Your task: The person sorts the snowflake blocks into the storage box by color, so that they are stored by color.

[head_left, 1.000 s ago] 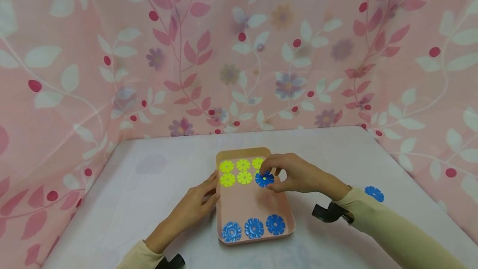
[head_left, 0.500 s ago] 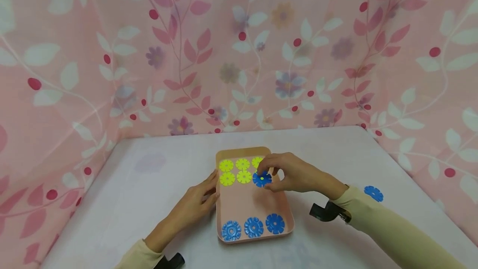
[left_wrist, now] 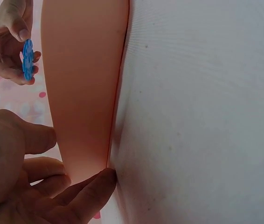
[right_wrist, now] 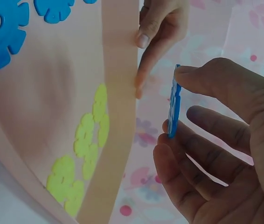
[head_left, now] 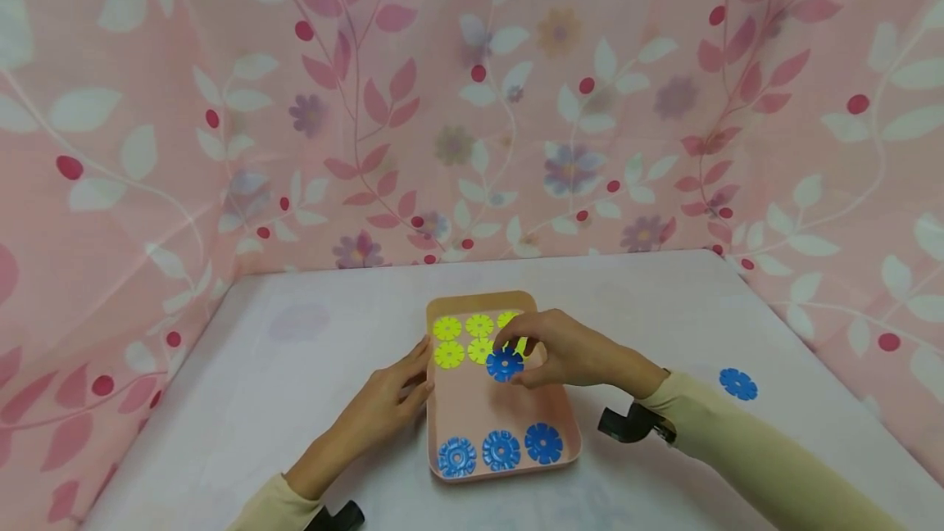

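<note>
My right hand pinches a blue flower-shaped notched disc by its edges, between thumb and fingertips, above the pink tray. In the right wrist view the disc appears edge-on, apart from the tray. My left hand rests its fingertips against the tray's left outer wall; in the left wrist view the fingers touch that wall. Yellow notched discs lie in two rows at the tray's far end, partly hidden on the right by my right hand. Along the near end lies a row of three blue discs.
One more blue disc lies on the white tabletop, right of the tray and beside the right sleeve. Pink floral cloth hangs behind the table. A black wrist camera mount sits under the right forearm.
My right hand has moved left and a little towards the near side with the blue disc, uncovering part of a yellow disc. My left hand stays against the tray.
</note>
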`<state>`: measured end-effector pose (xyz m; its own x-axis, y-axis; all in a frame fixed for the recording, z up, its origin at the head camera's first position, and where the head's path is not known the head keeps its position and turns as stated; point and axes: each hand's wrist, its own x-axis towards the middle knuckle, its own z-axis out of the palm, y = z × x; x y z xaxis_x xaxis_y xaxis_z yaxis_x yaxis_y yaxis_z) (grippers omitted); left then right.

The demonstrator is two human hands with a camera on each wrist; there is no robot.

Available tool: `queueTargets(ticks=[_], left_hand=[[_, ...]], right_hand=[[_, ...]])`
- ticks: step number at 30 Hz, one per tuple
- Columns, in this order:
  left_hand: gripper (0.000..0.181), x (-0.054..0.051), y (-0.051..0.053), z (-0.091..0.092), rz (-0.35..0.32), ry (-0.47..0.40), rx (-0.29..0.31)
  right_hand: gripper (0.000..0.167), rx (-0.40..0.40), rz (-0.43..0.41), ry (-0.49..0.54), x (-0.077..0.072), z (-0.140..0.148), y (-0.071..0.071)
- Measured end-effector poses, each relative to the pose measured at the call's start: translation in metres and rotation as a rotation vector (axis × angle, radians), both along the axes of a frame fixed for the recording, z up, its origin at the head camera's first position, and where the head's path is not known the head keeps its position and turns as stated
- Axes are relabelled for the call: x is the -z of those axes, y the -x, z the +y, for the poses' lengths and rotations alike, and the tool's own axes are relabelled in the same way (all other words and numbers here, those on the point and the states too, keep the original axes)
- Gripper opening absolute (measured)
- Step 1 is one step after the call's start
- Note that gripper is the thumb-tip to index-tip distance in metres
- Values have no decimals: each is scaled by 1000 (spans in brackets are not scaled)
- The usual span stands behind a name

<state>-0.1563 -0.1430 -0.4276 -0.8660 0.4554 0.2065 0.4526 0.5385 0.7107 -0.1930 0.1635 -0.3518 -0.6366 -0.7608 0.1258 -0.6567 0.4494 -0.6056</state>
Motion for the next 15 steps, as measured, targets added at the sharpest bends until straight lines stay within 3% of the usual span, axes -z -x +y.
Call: queueTargets(ticks=[15], left_hand=[[60,-2,0,1,-12,6,-5]], right_hand=[[37,-97,-48,23,17,-21,3]])
